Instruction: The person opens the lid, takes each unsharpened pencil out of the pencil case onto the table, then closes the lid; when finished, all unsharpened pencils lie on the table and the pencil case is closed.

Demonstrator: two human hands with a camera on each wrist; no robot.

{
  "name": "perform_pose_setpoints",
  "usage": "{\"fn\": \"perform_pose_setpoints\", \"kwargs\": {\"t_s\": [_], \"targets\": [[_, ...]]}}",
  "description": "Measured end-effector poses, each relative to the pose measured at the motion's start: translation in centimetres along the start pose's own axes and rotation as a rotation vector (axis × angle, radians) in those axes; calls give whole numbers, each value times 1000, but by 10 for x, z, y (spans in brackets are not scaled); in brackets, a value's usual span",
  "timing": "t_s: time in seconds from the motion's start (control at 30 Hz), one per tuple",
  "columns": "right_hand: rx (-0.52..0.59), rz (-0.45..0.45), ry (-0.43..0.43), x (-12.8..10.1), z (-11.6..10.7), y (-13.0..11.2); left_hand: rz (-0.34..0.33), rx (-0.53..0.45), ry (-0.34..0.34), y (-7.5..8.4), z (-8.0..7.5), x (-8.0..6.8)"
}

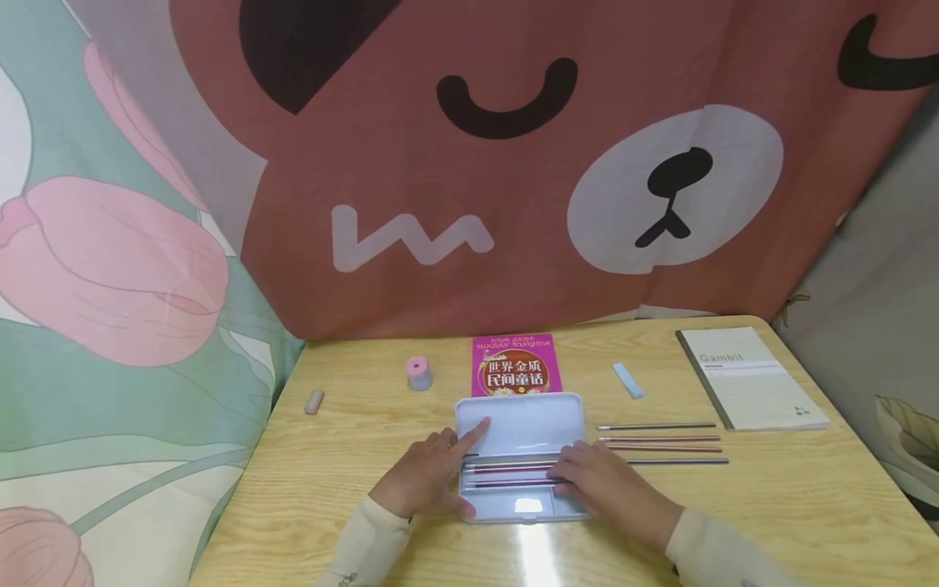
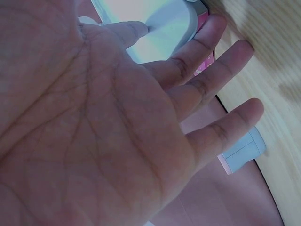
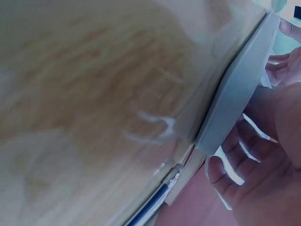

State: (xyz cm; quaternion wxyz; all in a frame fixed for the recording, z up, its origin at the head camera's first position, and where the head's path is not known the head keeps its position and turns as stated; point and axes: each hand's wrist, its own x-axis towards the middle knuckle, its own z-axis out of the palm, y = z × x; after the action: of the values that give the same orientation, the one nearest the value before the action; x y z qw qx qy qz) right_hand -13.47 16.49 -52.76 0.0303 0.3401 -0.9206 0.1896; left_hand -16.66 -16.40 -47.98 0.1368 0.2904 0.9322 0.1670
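Both hands rest flat, fingers spread, on the open pale-blue plastic pencil case (image 1: 519,424) (pencils inside): left hand (image 1: 428,477) at its left edge, right hand (image 1: 609,483) at its right.

The left hand (image 1: 425,477) lies palm down with straight fingers, its index finger stretched forward. The right hand (image 1: 605,481) lies flat, fingers pointing left.

Both hands (image 1: 513,481) rest on open pencil case (image 1: 519,432).
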Motion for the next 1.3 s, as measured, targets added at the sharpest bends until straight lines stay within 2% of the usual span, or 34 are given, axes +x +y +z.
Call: {"fn": "perform_pose_setpoints", "kwargs": {"t_s": [0.13, 0.53, 0.77, 0.93, 1.1, 1.17, 1.3], "targets": [[40, 32, -20, 3, 1, -1, 4, 10, 5, 1, 0, 0], [84, 96, 17, 3, 3, -2, -42, 16, -17, 2, 2, 2], [127, 73, 23, 3, 1, -1, -24, 17, -7, 2, 1, 1], [134, 99, 13, 3, -2, -3, -42, 6, -21, 3, 1, 1], [162, 114, 77, -3, -14, -1, -32, -6, -16, 3, 1, 1], [159, 91, 121, -9, -20, 5, -22, -7, -10, 3, 1, 0], [81, 72, 176, -27, -35, 26, -14, 0, -7, 3, 0, 0]]}}
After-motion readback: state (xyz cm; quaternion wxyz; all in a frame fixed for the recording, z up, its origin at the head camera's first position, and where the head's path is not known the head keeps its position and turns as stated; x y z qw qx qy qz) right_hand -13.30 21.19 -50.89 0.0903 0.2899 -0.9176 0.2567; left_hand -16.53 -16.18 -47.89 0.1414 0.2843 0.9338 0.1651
